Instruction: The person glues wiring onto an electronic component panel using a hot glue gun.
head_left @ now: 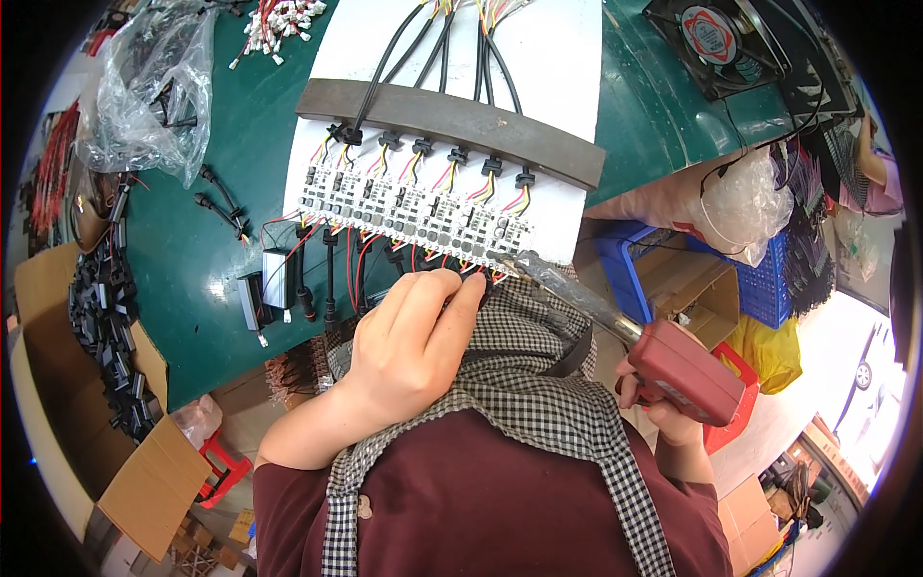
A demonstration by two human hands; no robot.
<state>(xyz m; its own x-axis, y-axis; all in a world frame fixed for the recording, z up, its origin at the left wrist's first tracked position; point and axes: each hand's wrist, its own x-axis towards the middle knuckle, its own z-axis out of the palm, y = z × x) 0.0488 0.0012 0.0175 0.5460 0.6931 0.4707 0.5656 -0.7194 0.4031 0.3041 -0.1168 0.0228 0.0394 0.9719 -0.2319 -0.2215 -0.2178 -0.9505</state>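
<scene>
A row of several small white circuit boards lies on a white sheet, held under a dark bar with black cables running away from it. My left hand rests at the near edge of the boards, its fingertips pinching red and black wires. My right hand grips a red gun-shaped soldering iron. The iron's long metal barrel points left, and its tip touches the near right end of the board row.
The bench top is green. A clear plastic bag and loose black connectors lie at left. A black fan sits at the far right. Cardboard boxes of black parts, a blue crate and a red stool surround the bench.
</scene>
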